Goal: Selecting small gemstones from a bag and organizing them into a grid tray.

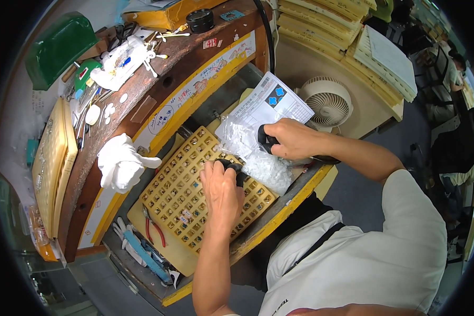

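Note:
A clear plastic bag [269, 172], filled with small whitish pieces, lies across the right end of a yellow compartment tray [166, 185]. Small metallic-looking pieces sit in many of the tray's cells. My right hand [292, 138] has black finger covers and pinches the bag's loose upper part. Over the tray's middle, my left hand [219, 190] is closed, with black covers on its thumb and forefinger. Those fingertips meet the bag's left edge; whatever is between them is hidden. A printed sheet [271, 105] with a blue picture lies behind the bag.
The tray rests in a pulled-out drawer with a yellow front edge [279, 215]. Red-handled pliers [154, 229] lie by its left side. A white glove [122, 162] sits at the bench edge. Beyond the drawer stand a beige fan [327, 102] and stacked yellow trays [321, 23].

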Demonstrator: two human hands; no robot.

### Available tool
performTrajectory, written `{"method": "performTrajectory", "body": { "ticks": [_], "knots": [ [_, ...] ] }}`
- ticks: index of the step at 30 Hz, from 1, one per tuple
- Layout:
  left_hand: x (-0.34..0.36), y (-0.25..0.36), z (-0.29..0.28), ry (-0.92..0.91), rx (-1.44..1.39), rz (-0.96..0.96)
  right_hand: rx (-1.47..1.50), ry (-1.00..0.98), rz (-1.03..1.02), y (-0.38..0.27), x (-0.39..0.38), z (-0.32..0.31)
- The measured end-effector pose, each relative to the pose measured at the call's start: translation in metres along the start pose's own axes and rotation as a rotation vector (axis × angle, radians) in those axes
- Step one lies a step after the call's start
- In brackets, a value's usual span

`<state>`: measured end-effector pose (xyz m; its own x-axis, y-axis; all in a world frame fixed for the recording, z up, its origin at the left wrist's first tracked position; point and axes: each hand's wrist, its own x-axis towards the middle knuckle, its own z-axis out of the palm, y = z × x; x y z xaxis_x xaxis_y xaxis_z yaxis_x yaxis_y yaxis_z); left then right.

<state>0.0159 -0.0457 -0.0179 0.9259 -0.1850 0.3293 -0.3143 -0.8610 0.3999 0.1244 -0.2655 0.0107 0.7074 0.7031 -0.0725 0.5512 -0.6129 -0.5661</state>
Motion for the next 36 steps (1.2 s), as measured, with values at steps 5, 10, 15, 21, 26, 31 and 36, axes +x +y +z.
{"method": "performTrajectory", "body": {
  "ticks": [5,10,15,21,26,31,36],
  "knots": [
    [0.001,0.004,-0.005,0.008,0.030,0.005,0.176,0.047,0.055,0.006,-0.007,-0.004],
    [0.001,0.005,-0.006,-0.012,0.088,-0.042,0.379,0.157,0.086,0.003,-0.013,-0.006],
    [0.003,0.006,-0.004,-0.039,0.136,0.004,0.581,0.271,0.070,0.014,-0.019,0.005],
    [0.000,0.003,-0.004,-0.016,0.176,0.001,0.476,0.384,0.069,0.005,-0.036,-0.006],
    [-0.001,-0.003,-0.001,0.009,0.129,0.002,0.447,0.471,0.042,0.005,-0.042,-0.007],
    [-0.001,0.004,-0.014,-0.094,0.104,-0.023,0.396,0.457,0.032,0.009,-0.041,0.001],
    [0.006,0.004,-0.006,-0.051,0.077,-0.040,0.419,0.397,0.049,-0.001,-0.041,0.000]
  ]
}}
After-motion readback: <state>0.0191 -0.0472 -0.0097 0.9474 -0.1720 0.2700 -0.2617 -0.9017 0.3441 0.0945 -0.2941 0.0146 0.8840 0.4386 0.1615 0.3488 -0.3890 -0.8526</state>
